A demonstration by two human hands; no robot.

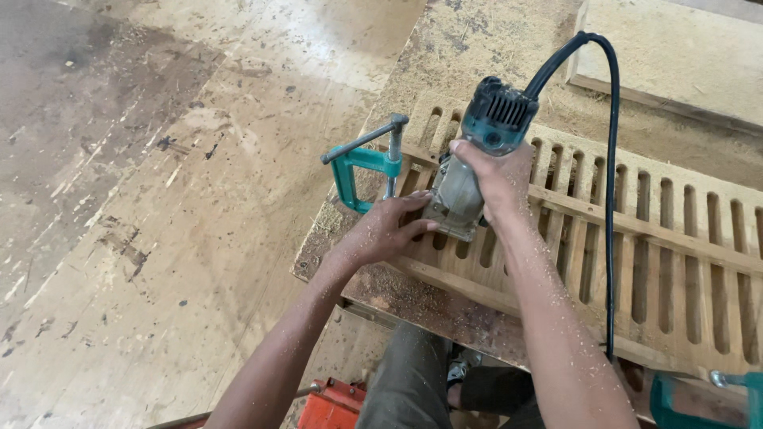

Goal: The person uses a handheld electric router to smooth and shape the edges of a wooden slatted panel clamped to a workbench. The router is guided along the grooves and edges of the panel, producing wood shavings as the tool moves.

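Note:
A teal and grey hand router (477, 159) stands upright on a long wooden board cut with several parallel slots (636, 246). My right hand (497, 175) is wrapped around the router's body just below its vented teal cap. My left hand (385, 230) lies flat on the slotted board, fingertips touching the router's base plate. The router's black cord (610, 199) loops up from the cap and runs down over the board to the near edge. A teal clamp (367, 163) with a steel screw and bar handle pins the board's left end to the bench.
Sawdust covers the workbench (469, 48) and my forearms. A thick plank (675, 63) lies at the back right. A second teal clamp (707, 397) shows at the lower right. A red object (334, 405) sits on the dusty floor (159, 199) by my knee.

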